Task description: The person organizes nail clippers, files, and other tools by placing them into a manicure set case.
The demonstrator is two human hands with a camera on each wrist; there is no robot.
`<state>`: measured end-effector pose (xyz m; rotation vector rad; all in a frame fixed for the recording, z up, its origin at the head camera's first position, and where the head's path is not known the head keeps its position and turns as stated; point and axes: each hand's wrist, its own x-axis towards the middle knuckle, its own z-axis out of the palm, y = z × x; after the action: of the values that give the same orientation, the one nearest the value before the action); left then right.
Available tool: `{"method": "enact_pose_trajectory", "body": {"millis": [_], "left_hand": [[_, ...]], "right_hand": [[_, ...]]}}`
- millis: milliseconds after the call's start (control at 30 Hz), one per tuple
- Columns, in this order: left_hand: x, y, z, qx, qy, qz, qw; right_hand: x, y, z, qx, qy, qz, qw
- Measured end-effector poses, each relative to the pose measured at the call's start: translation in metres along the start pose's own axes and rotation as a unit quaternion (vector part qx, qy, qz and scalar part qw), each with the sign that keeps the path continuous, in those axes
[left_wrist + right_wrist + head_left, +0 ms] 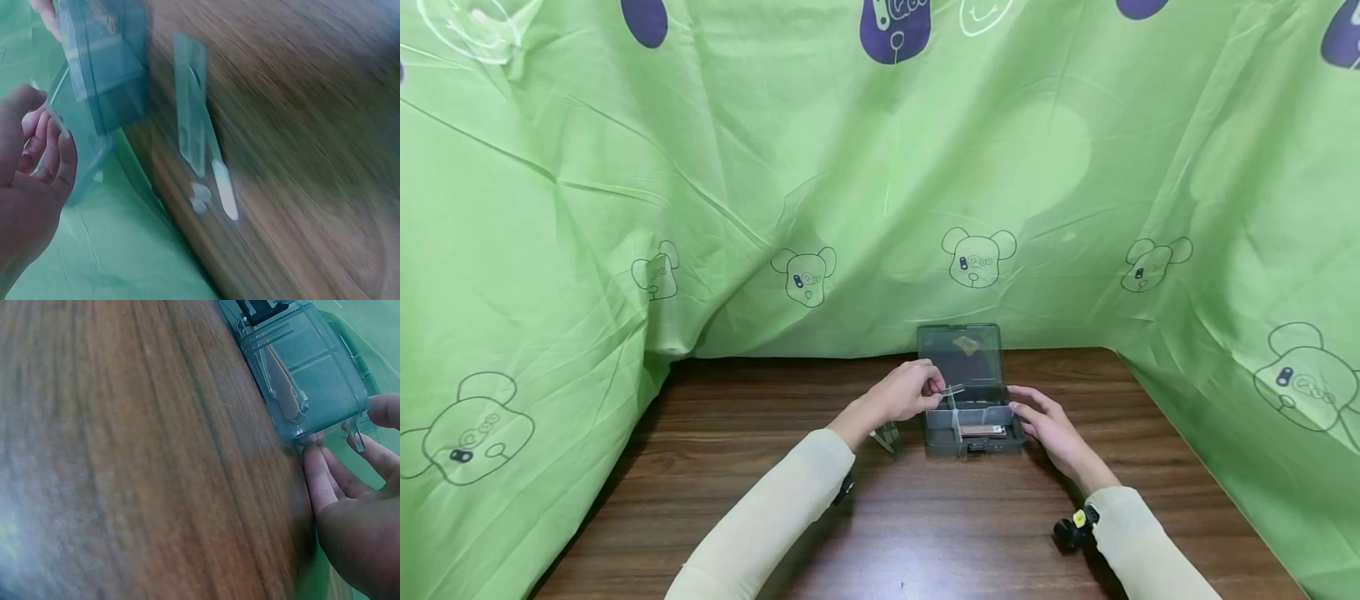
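Evidently the work centres on a smoky grey, see-through plastic box with compartments (934, 445), set on a dark brown wood-grain tabletop (1157, 500) before a green printed cloth (887, 321). Its latch faces the person and its hinged see-through lid (958, 360) leans back on the far side, an arrangement that leaves the compartments reachable from above.

Of the two hands, the left hand (906, 392) pinches a thin, clear plastic strip (953, 390) between thumb and fingertips, over the left part of the box. The fine fingertip grip suits so slim a piece and probably lets it be angled freely; whether the strip touches a divider, I cannot tell.

The right hand (1051, 429) lies along the box's right side, thumb and fingers loosely spread, with fingertips touching the wall and lower edge. It seems to steady this light box without covering the compartments.

In the front right compartment lies a slim, pinkish metal piece with a silvery end (982, 431), lengthwise, presumably because that is how it fits. Left of the box, partly hidden by the left wrist in the head view, a flat green plastic case (189, 103) rests on the tabletop with a white-tipped tool (225, 190) angled across it; two small pale pieces (200, 194) lie just beside.
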<state>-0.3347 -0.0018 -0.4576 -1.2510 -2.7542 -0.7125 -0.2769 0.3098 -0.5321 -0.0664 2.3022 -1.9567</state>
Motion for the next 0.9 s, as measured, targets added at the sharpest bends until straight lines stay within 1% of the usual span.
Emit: {"method": "enact_pose_trajectory", "body": {"millis": [133, 367, 567, 800, 900], "left_hand": [[0.010, 0.008, 0.007, -0.002, -0.006, 0.004, 1.0000], [0.024, 0.013, 0.023, -0.003, -0.003, -0.005, 1.0000], [0.036, 0.021, 0.027, -0.010, 0.008, -0.004, 0.9999], [0.050, 0.029, 0.032, -0.005, -0.010, -0.018, 0.9998], [0.055, 0.032, 0.035, -0.006, -0.011, -0.023, 0.9997]], "right_hand": [[0.001, 0.000, 0.000, 0.002, 0.001, 0.000, 1.000], [0.002, 0.000, 0.002, 0.005, 0.001, 0.003, 1.000], [0.002, 0.000, 0.002, 0.014, 0.004, 0.002, 1.000], [0.001, 0.000, 0.002, 0.008, 0.006, 0.001, 1.000], [0.001, 0.000, 0.002, 0.001, 0.007, 0.002, 1.000]]}}
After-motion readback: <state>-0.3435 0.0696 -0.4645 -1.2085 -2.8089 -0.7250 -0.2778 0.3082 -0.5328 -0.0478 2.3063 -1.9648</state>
